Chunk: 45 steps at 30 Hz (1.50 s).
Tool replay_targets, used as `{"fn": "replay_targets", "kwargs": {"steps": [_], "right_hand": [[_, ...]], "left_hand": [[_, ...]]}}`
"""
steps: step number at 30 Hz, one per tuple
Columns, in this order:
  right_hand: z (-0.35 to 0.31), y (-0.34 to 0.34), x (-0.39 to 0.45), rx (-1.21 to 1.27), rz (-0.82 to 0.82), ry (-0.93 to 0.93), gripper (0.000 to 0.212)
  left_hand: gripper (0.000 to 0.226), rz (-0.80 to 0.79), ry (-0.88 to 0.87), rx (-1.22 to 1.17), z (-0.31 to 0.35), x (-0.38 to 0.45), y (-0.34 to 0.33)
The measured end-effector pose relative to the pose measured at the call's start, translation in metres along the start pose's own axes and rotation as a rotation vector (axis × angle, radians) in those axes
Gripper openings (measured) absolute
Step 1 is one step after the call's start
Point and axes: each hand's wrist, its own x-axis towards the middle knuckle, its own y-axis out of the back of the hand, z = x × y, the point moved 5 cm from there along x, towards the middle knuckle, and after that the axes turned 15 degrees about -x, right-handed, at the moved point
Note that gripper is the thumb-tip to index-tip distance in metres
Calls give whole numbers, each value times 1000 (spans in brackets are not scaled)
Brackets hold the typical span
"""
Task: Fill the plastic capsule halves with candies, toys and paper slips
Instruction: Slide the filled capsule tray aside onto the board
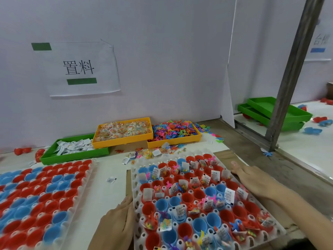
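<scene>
A white holder tray (135,179) in front of me carries red and blue capsule halves (198,193); many hold candy bags, small toys and paper slips, others are bare. My left hand (117,221) lies flat against the tray's left edge. My right hand (252,179) rests with straight fingers on its right edge. A second white tray (89,175) of unfilled red and blue halves sits to the left. At the back stand a green bin of paper slips (75,156), a yellow bin of candy bags (124,140) and a yellow bin of coloured toys (174,141).
Loose slips, candies and toys (149,153) lie between the bins and the near tray. Red capsule pieces (22,151) lie at the far left. A metal post (288,83) and stacked green trays (273,112) stand to the right, behind a white partition.
</scene>
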Motion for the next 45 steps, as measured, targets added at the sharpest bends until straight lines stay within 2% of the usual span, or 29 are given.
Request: {"fn": "replay_targets", "kwargs": {"steps": [5,9,11,16,19,20,24,30,45], "right_hand": [[30,10,-4,-48,-10,-72,80],[55,26,-12,-15,31,-103,88],[71,31,-13,19,54,-139,83],[106,36,-4,3,94,-176,59],[124,46,5,-83,249,-208,32],[130,49,8,-108,268,-252,29],[141,45,16,-217,108,-419,36],[146,47,21,-133,108,-460,49],[178,73,7,-69,109,-484,43]], "left_hand": [[43,-29,-162,-9,19,2,-21],[43,-99,-276,9,37,7,-46],[43,-143,-338,5,48,9,-59],[42,-255,-469,22,60,20,-77],[40,-197,-457,18,52,31,-77],[45,-166,-445,21,49,35,-78],[73,-141,-313,161,40,42,-88],[69,-176,-347,193,47,40,-91],[65,-226,-500,160,79,31,-117]]}}
